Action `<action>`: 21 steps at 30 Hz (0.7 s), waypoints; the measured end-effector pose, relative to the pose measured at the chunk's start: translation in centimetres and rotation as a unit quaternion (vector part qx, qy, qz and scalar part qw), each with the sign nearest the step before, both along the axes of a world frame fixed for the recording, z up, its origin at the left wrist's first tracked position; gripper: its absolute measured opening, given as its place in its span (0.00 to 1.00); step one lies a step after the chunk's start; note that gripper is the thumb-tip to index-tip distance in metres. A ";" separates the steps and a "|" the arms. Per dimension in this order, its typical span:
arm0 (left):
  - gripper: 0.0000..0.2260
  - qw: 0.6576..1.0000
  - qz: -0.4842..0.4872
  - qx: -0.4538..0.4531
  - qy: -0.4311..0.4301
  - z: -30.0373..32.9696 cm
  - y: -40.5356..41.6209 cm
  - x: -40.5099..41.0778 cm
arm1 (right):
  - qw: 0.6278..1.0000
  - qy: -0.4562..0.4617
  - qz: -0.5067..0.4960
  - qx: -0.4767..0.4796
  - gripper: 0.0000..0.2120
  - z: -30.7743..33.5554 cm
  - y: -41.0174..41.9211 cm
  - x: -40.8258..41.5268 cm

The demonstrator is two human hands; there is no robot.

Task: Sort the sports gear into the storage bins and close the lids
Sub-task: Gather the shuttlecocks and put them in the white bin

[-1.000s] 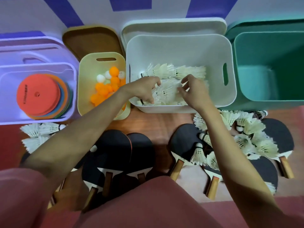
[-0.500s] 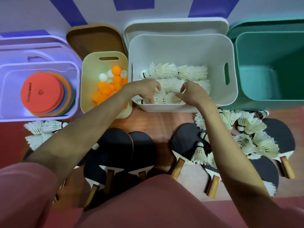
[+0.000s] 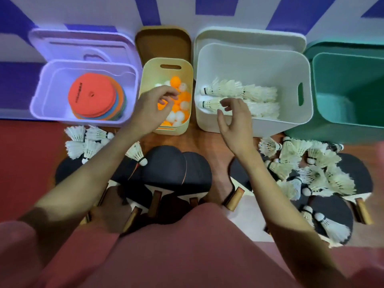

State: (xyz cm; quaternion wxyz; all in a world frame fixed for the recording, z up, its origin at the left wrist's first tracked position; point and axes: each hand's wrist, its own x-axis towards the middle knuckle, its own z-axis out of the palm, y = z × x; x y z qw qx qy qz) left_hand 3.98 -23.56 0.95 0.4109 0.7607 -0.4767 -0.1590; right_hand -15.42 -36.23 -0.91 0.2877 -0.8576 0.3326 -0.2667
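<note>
- Both hands are seen empty: the left hand [image 3: 152,110] hangs over the yellow bin [image 3: 145,94] with fingers loosely curled round nothing; the right hand [image 3: 233,119] hovers at the near rim of the white bin [image 3: 249,57], fingers relaxed and spread.
- Shuttlecocks are stacked in rows inside the white bin [image 3: 239,91]; many more are left on the floor, a pile at the right [image 3: 311,169] lying over the paddles [image 3: 176,171] and a smaller group at the left [image 3: 83,140].
- The stacked rows could be knocked askew if the right hand is drawn back low across them; feathers could be bent.
- Loose shuttlecocks could be crushed or scattered if paddles are pulled from beneath the right pile before it is cleared.
- The orange and white balls [image 3: 178,100] could be bounced out if the yellow bin is nudged by the left wrist.
- The green bin [image 3: 349,69] is seen empty; all lids stand open behind the bins, so closing is judged far off; a lid could be jammed if shuttlecocks are heaped too high.
</note>
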 end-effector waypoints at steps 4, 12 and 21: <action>0.13 0.992 0.112 0.041 0.029 -2.6 7.4 2.4 | 0.998 0.009 0.060 0.033 0.09 -1.2 5.3 1.3; 0.11 0.967 0.193 0.164 0.013 -7.3 19.0 7.2 | 0.965 0.167 0.195 0.046 0.12 -4.4 14.5 6.9; 0.23 0.941 0.248 0.231 -0.004 -9.9 23.6 9.1 | 0.925 0.309 0.210 0.069 0.33 -8.3 19.2 14.0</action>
